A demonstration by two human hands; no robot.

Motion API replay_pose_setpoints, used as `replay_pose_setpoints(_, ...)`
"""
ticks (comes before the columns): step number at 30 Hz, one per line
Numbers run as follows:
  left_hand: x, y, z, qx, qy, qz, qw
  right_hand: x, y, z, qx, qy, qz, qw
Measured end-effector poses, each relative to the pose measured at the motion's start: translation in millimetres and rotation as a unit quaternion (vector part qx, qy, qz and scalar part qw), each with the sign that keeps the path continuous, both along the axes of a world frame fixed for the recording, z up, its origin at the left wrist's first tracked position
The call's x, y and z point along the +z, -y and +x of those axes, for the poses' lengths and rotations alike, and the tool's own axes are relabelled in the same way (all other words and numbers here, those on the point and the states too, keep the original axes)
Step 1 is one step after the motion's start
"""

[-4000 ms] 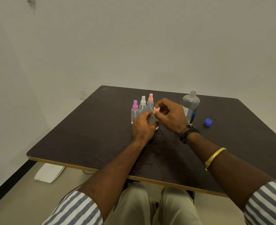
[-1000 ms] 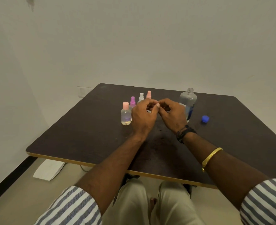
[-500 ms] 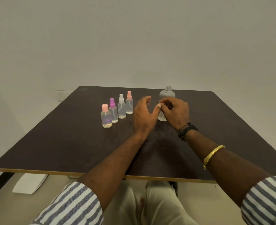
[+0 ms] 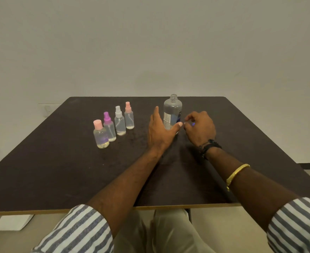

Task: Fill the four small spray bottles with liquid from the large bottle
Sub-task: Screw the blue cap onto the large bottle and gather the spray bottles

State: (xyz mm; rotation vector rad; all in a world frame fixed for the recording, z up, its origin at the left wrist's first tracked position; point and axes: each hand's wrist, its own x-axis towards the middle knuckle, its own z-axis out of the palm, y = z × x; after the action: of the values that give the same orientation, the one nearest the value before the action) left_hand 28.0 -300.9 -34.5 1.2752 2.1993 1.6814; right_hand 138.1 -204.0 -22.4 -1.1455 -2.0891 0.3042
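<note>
A dark tabletop (image 4: 59, 170) seen from above the person's own arms. At centre frame the large bottle (image 4: 172, 114) stands upright, its long axis vertical and its neck uncapped. The left hand (image 4: 159, 132) is just left of it, fingers straight and thumb spread, a wide grip holding nothing. The thumb tip overlaps the bottle's lower body, but contact cannot be told. The right hand (image 4: 201, 130) is just right of the bottle with its fingers curled. A speck of blue cap (image 4: 193, 123) shows at its fingertips, and whether it is pinched cannot be told. The left hand looks nearer the bottle. Four small spray bottles (image 4: 120, 125) stand capped in a slanting row left of centre, well apart from both hands.
</note>
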Motion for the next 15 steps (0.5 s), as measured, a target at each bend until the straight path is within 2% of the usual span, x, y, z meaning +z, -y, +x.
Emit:
replay_pose_setpoints(4,-5.2,-10.1,-3.3,-0.007,-0.001,-0.015,1.000,-7.1,-8.3,2.2,-0.045,0.052,-0.046,0.997)
replay_pose_setpoints(9,-9.3,-18.5,-5.5,-0.010,0.008,-0.003,1.000,-13.8,-21.6,3.3,-0.049,0.118,-0.079,0.989)
replay_pose_setpoints(15,-11.6,-26.1,-7.9,-0.011,0.010,0.020,1.000,-14.3,-28.8,0.8,-0.041,0.089,-0.082,0.992)
